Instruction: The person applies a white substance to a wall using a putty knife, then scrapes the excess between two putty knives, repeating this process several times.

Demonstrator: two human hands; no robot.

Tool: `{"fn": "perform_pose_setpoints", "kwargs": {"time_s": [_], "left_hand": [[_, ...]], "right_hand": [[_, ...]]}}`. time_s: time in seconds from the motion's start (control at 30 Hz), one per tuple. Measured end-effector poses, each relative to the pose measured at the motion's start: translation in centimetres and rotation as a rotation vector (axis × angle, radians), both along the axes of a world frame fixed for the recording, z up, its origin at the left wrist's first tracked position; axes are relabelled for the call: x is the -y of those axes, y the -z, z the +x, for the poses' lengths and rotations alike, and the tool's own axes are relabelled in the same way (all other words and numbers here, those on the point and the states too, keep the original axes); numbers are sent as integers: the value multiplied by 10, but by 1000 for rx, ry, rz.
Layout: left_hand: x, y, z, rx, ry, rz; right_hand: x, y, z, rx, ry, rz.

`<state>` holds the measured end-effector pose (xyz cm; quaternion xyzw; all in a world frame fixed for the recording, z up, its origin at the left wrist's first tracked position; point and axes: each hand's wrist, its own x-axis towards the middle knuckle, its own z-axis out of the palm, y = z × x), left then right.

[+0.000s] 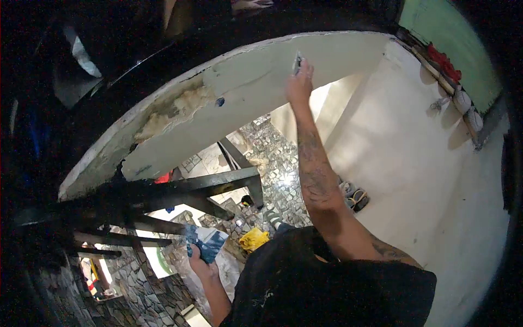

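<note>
My right hand point(300, 87) is raised at the end of my outstretched arm, its fingers closed around a small putty knife point(297, 62). The knife's blade lies close against the pale painted face of the beam point(256, 82). To the left on that beam is a rough patch point(174, 111) of peeling, yellowish plaster, with a dark round spot point(220, 102) beside it. Lower down, my left hand point(202, 266) grips a flat blue-and-white board point(207, 243), with the thumb on its near edge. White material covers part of the board.
Dark wooden stair beams point(218, 182) cross below the wall at left. A yellow cloth point(254, 238) and sandals point(357, 200) lie on the stone-patterned floor point(283, 169). A ledge point(441, 76) with a red item point(444, 62) runs along the upper right wall.
</note>
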<state>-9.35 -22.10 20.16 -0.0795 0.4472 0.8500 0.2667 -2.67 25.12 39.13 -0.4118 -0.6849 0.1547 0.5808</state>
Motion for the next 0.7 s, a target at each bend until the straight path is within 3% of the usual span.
{"fn": "perform_pose_setpoints", "kwargs": {"time_s": [0.1,0.3,0.4,0.5,0.6,0.7], "left_hand": [[-14,-2,-1,5,26,84],[-21,-26,-5,-69,35,-68],[-10,-15,-11,-65,31,-161],[-14,-14,-7,-13,16,-5],[-24,-27,-3,-51,38,-28],[-41,-68,8,-54,43,-109]], "right_hand": [[9,5,-23,36,147,30],[75,-11,-55,32,69,99],[112,-13,-71,45,15,127],[151,-22,-84,59,-80,146],[192,-24,-94,17,-262,97],[214,-22,-84,-5,-646,35]]}}
